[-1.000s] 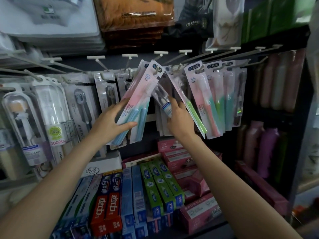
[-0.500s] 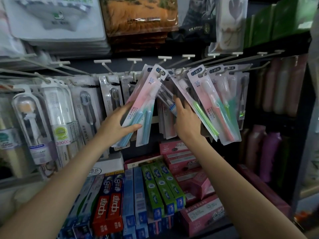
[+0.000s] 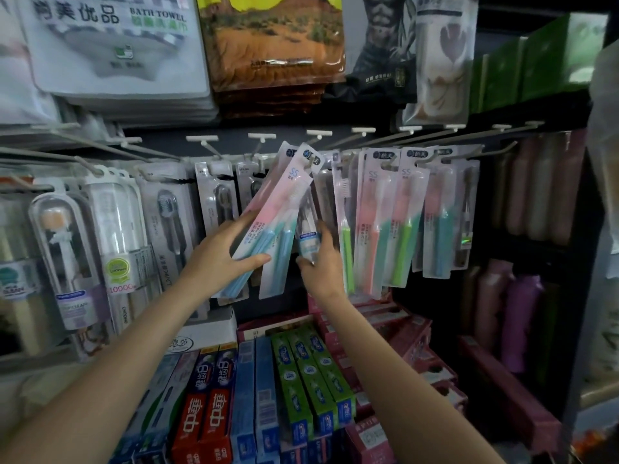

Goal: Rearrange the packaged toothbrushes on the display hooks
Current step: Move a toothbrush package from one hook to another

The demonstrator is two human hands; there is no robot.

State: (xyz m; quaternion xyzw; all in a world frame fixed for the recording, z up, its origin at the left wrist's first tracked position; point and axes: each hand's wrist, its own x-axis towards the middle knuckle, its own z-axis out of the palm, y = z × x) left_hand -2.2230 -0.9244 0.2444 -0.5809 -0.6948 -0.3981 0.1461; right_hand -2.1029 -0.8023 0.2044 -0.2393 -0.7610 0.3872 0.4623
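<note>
shop aisle, packaged toothbrushes (image 3: 385,226) on display hooks (image 3: 375,139), toothpaste boxes (image 3: 301,380) below, bath towel packs (image 3: 110,45) above

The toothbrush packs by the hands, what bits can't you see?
- Head view: the small pack in the right hand is half hidden by the pink-blue packs and blurred.
- Left hand covers those packs' lower edge.
- Pack print is too small to read.

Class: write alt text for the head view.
A person's left hand holds tilted pink-and-blue toothbrush packs on a display hook, while the right hand grips a small pack beside them. Toothpaste boxes fill the shelf below.
</note>
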